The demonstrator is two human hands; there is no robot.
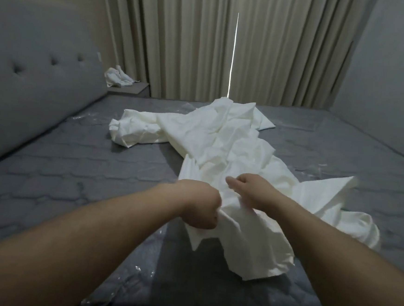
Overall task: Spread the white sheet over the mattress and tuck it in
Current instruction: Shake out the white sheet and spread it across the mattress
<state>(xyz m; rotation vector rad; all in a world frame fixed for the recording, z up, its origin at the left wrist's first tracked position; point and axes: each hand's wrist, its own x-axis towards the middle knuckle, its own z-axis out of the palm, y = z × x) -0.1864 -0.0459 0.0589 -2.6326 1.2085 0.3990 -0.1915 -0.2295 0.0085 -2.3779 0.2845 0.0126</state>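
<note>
1. Left hand (pixel 200 204): forearm reaches in from the near left, the fist turned knuckles-up with fingers curled tight round a bunched near edge of the white sheet (pixel 222 152).
2. Right hand (pixel 253 189): forearm reaches in from the near right; the hand sits just beside the left one, fingers bent down into the cloth and gripping a fold. Its fingertips are blurred.
3. White sheet: crumpled, not spread. It lies in a rumpled strip across the middle of the mattress (pixel 56 172), running from the hands to the far side near the curtain. A loose flap hangs below the hands, and another fold trails to the near right. The fabric is matte and heavily creased.
4. Mattress: grey, quilted in a stitched pattern, with glints of clear plastic film on the surface in places.
5. Headboard (pixel 31 91): grey, padded and button-tufted, along the left.
6. Curtain (pixel 204 44): beige, hanging in vertical pleats at the far side, with a thin bright slit of light.
7. Bedside ledge (pixel 133 90): far left, carrying a small heap of white cloth (pixel 117 77).
</note>
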